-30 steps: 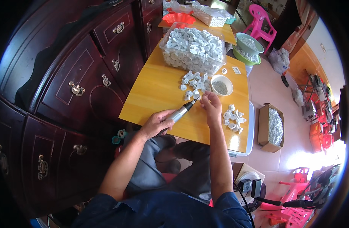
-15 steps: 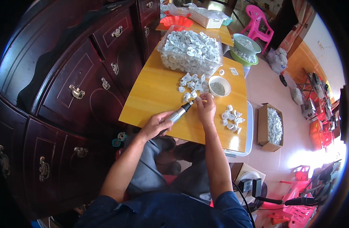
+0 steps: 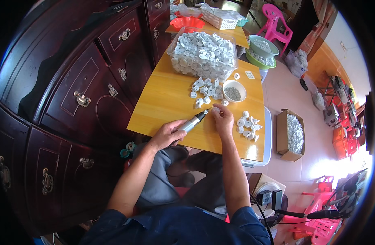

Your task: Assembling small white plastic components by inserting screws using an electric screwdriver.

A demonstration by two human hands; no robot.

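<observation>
My left hand point(image 3: 167, 134) is wrapped around a silver electric screwdriver point(image 3: 190, 123) with a black nose, its tip pointing away and to the right over the yellow table. Just right of that tip, my right hand point(image 3: 224, 119) pinches a small white plastic part point(image 3: 215, 110), partly covered by the fingers. Beyond the tip lies a loose pile of white plastic parts point(image 3: 206, 87). A white bowl point(image 3: 243, 97) of small grey metal pieces, probably screws, stands beside that pile. More white parts point(image 3: 248, 124) lie to the right of my right hand.
A large clear bin point(image 3: 204, 70) heaped with white parts stands at the table's far end. Dark drawers point(image 3: 79, 87) border the left side. On the floor to the right are a cardboard box point(image 3: 282, 134) of white parts and stacked basins point(image 3: 273, 51).
My right hand has drawn slightly nearer to me, and the white part in its fingers shows more plainly. The screwdriver stays almost in place in my left hand.
</observation>
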